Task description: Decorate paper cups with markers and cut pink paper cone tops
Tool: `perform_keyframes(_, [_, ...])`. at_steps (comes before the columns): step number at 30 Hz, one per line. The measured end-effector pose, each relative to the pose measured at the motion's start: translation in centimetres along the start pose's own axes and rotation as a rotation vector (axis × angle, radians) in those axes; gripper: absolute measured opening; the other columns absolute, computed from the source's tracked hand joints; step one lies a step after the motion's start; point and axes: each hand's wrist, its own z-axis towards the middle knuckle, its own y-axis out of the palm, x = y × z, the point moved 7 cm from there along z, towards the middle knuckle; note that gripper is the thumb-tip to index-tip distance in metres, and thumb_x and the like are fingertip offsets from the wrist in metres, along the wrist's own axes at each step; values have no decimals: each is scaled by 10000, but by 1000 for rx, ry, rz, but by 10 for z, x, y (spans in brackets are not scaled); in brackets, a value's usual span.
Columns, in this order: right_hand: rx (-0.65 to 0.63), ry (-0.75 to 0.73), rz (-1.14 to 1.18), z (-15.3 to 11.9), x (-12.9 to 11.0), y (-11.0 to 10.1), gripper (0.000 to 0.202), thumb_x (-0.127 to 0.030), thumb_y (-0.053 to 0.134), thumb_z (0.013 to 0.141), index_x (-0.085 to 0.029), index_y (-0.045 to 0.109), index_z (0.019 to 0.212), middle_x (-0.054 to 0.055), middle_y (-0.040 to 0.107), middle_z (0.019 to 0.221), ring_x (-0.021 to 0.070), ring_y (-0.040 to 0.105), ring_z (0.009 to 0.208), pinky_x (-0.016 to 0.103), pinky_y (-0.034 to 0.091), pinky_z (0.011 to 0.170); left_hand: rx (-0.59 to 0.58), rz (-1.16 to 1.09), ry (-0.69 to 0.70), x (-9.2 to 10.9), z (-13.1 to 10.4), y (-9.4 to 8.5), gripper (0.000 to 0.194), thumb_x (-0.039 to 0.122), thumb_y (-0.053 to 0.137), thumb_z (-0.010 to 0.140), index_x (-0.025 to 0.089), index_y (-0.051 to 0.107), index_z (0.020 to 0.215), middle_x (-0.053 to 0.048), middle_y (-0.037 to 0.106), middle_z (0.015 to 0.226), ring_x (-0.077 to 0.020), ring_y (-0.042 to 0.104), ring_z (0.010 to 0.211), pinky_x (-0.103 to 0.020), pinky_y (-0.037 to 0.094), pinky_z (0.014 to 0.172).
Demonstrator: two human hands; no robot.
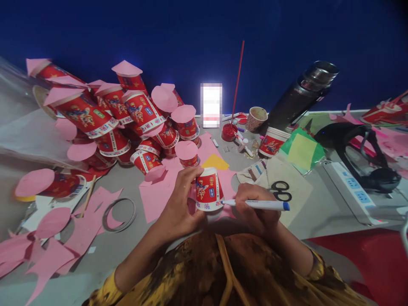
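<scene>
My left hand is wrapped around a red and white paper cup printed with a figure and a flowered band near its lower edge. In my right hand is a white marker with a blue end, gripped like a pen. The marker's tip meets or nearly meets the cup's flowered band on the right side; I cannot tell whether it touches. Beneath and behind the cup lies pink paper. A pair of black-handled scissors rests just past my right hand.
At the left stands a pile of red cups with pink paper tops. A roll of tape lies among pink scraps. Behind are a lit phone, a red pot and a leaning black flask. A power strip is at right.
</scene>
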Motion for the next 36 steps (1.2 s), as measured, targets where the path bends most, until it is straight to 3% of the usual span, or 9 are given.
perform_keyframes(10, [-71,4,-9,3,-2,5,178,-173,579,1003,-228,602,835,-8,647,648,150,593,542,291,422,539,-1,-21,-15,1,0,0,873,66,645,759,290,413,1570,-127,479,1561,-350,494,1468,-594,471,1214])
perform_keyframes(16, [-10,32,32,1,1,0,190,-190,571,1022,-231,590,837,-8,644,655,147,585,553,294,415,542,5,-48,-11,-3,0,0,853,80,658,788,293,415,1578,-118,479,1552,-333,480,1478,-581,456,1227])
perform_keyframes(27, [-67,29,-13,6,-2,4,212,-188,568,1011,-229,591,804,-13,635,624,145,587,525,289,425,533,16,-67,-31,-1,0,0,850,70,664,787,283,427,1576,-136,484,1562,-352,483,1490,-604,473,1214])
perform_keyframes(36, [-11,35,33,1,2,1,171,-173,581,1004,-229,601,843,-5,664,667,147,600,562,292,418,544,-1,-78,-28,-4,0,2,864,73,663,776,291,415,1575,-123,462,1567,-342,462,1502,-609,426,1252])
